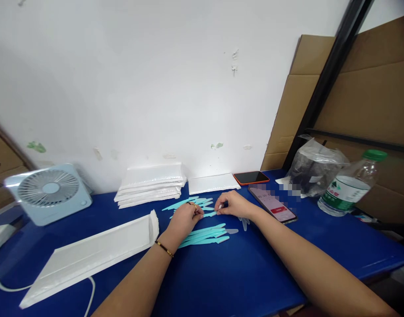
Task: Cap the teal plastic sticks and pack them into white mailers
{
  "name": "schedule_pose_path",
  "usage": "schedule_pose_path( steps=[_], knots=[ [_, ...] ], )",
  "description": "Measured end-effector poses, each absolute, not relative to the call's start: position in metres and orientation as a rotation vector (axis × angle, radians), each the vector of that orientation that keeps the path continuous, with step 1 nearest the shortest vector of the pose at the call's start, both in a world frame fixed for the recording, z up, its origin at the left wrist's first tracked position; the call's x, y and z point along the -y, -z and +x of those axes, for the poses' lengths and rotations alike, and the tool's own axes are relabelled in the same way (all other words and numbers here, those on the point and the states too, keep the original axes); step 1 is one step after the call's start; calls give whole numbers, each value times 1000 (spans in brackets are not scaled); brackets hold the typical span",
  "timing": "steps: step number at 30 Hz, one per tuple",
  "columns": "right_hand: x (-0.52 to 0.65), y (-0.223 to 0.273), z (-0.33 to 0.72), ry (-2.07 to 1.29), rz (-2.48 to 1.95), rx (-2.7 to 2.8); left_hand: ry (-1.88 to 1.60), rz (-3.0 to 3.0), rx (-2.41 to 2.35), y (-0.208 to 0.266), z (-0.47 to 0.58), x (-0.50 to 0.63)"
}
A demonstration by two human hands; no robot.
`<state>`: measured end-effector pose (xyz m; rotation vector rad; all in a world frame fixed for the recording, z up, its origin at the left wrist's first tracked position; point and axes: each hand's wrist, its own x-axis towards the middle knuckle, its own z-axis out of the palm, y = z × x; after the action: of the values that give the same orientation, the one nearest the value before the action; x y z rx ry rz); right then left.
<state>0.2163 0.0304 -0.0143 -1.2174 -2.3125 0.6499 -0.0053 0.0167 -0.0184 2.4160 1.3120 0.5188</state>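
Observation:
My left hand is closed on the handle of a turquoise eyebrow razor, which points to the right. My right hand pinches a small whitish piece, apparently a blade cap, at that razor's tip. Whether the cap is on the blade I cannot tell. Behind my hands lies a loose group of turquoise razors. Nearer to me is another group of razors, and one of them has a clear cap on its end. A few loose clear caps lie below my right hand.
White padded mailers are stacked by the wall, with a single mailer beside them. An opened mailer lies at left, near a blue fan. Two phones, a bagged cup and a water bottle stand at right.

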Motion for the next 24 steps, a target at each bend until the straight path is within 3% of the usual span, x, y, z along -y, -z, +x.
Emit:
schedule_pose_path(
  steps=[7,15,24],
  knots=[
    [-31,-6,251,-557,-1378,2193,-598,2360,-1301,7,-12,-9],
    [-35,-2,280,-703,-1567,2354,-235,2207,-1078,-2,-21,-2],
    [-31,-3,264,-767,-1472,2140,-522,2126,-1191,6,-21,-11]
  ],
)
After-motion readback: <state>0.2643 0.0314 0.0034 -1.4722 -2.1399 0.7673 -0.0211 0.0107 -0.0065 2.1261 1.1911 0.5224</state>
